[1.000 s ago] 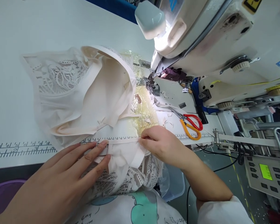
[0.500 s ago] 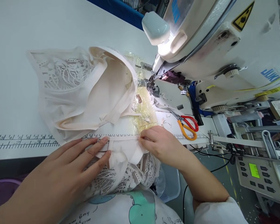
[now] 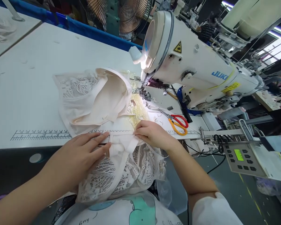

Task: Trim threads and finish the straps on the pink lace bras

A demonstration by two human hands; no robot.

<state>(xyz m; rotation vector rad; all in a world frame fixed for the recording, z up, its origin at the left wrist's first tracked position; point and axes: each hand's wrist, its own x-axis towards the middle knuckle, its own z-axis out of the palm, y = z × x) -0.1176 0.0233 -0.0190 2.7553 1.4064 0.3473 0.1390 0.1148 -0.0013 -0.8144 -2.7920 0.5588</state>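
A cream lace bra (image 3: pixel 114 97) lies on the white table, one moulded cup opened upward. More lace fabric (image 3: pixel 124 172) hangs over the front edge onto my lap; whether both pieces are one garment I cannot tell. My left hand (image 3: pixel 84 150) rests flat with fingers stretched, its fingertips pressing the fabric's edge against the printed ruler (image 3: pixel 41 135). To its right, thumb and fingers of my right hand (image 3: pixel 152 132) pinch the same fabric strip, which lies straight along the scale between both hands.
A JUKI sewing machine (image 3: pixel 189 68) with its lamp lit stands beyond. Scissors with red and orange handles (image 3: pixel 179 123) lie right of my right hand. Farther off are a control panel (image 3: pixel 243 159), a fan (image 3: pixel 128 15) and a blue table rim (image 3: pixel 79 28).
The view has tilted up and drawn back, bringing the fan, more table and the room behind into sight. Both hands keep their places on the fabric along the ruler.
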